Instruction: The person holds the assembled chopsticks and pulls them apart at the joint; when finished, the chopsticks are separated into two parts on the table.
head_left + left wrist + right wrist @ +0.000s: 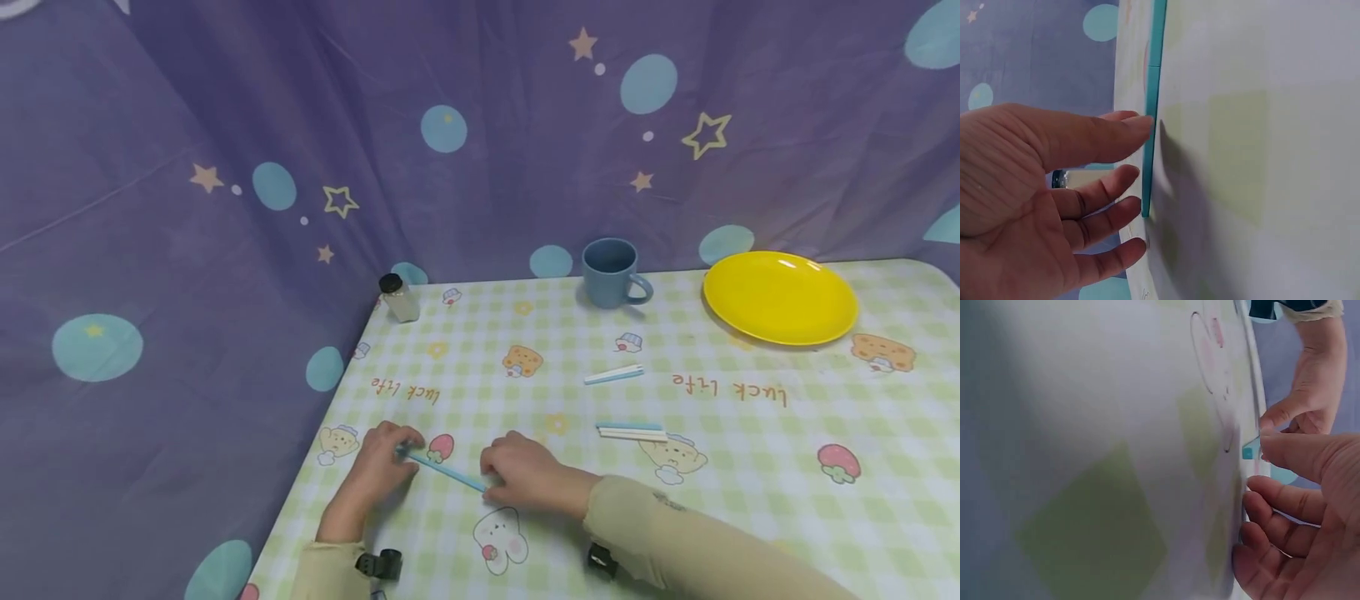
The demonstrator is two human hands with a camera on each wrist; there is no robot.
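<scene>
A thin blue stick (450,473) lies slantwise on the checked tablecloth between the hands. My left hand (378,467) pinches its left end, with the thumb and index finger at the stick (1151,94) in the left wrist view. The other fingers there are spread, and a fine seam crosses the stick; whether it is two pieces end to end I cannot tell. At the opposite end, my right hand (528,475) has its thumb and curled fingers around the tip. In the right wrist view, the blue tip (1248,452) shows beside the thumb.
Right of the hands lie short blue and white sticks (630,432), with another blue-and-white group (615,375) farther back. A small black-capped jar (400,298) stands at the back left. Along the back are a blue mug (609,279) and a yellow plate (780,298).
</scene>
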